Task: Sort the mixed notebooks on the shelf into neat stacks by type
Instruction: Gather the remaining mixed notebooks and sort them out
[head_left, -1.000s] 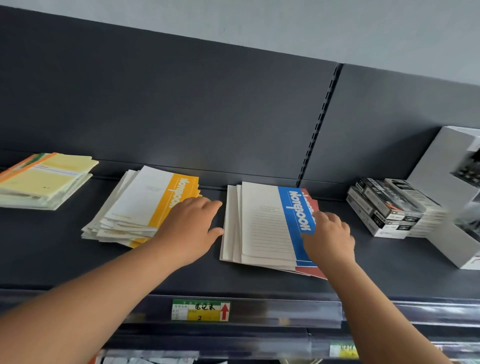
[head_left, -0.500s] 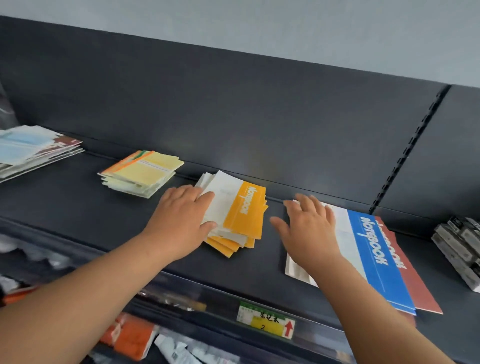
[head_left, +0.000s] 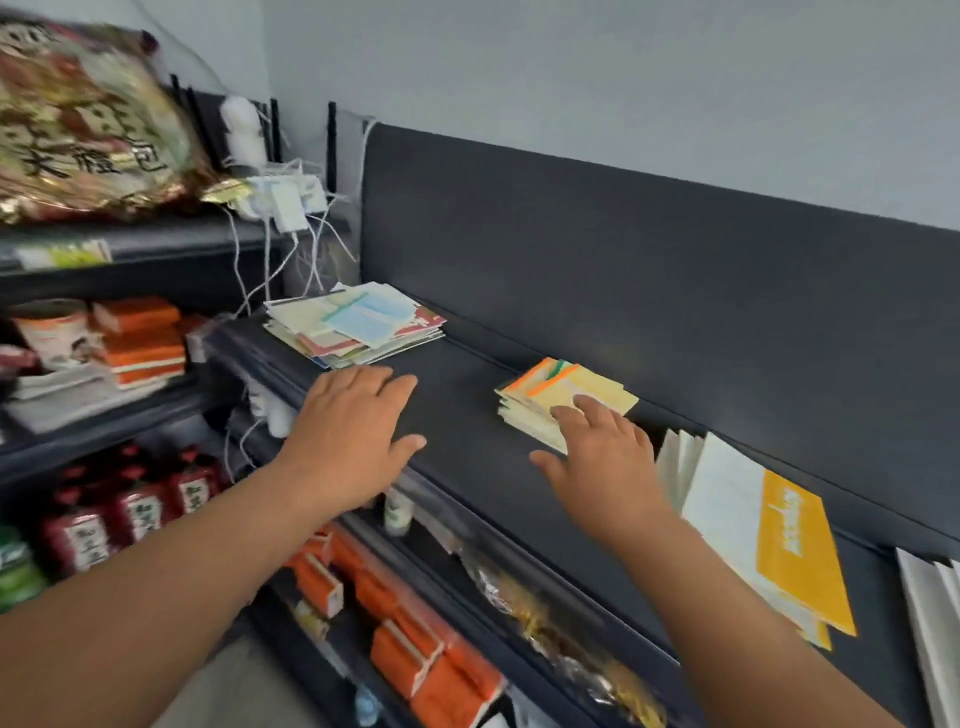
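My open right hand (head_left: 597, 457) reaches the small yellow notebook stack (head_left: 563, 402) mid-shelf, left hand (head_left: 353, 431) open, empty; I'd square its splayed edges gently from both sides

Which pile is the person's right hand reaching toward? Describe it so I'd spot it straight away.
Look along the dark grey shelf with its tall back panel. About midway sits a small stack of pale yellow notebooks, right at the fingertips of the right hand. Orange strips along the top covers set it apart from the messy blue-and-white pile further left and the bigger white-and-orange notebooks to its right.
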